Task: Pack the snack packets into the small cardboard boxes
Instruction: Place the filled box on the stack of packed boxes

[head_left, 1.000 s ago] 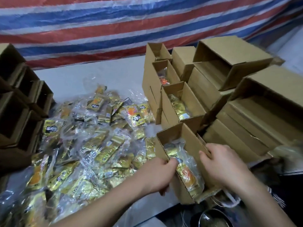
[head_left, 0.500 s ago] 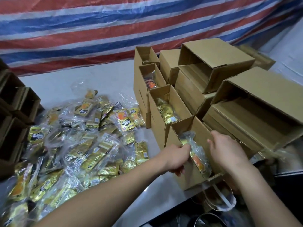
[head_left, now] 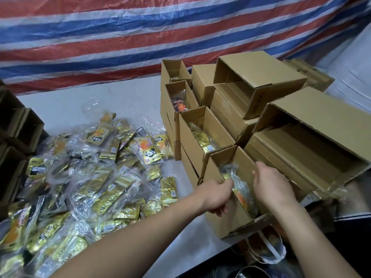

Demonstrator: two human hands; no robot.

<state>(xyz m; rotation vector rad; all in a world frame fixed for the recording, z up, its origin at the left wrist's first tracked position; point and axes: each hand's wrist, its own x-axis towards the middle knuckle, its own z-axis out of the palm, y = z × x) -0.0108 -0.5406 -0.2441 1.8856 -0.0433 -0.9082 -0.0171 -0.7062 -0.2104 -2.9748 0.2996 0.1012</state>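
Single head-worn view, looking forward and down, close over table [head_left: 124, 101], facing striped tarp [head_left: 140, 33]

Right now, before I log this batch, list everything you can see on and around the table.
Nearest small box: one, brown, table's front edge, holding a clear bag of packets.
Other small boxes: three in a row behind it, brown, open, packets inside.
Loose snack packets: a large heap, gold and orange in clear bags, on the left.
Large cartons: several, brown, on the right.
Dark boxes: stacked at the far left.
Tarp: red, white, blue, behind.
Left hand: grips the box's wall.
Right hand: over the box's far side.
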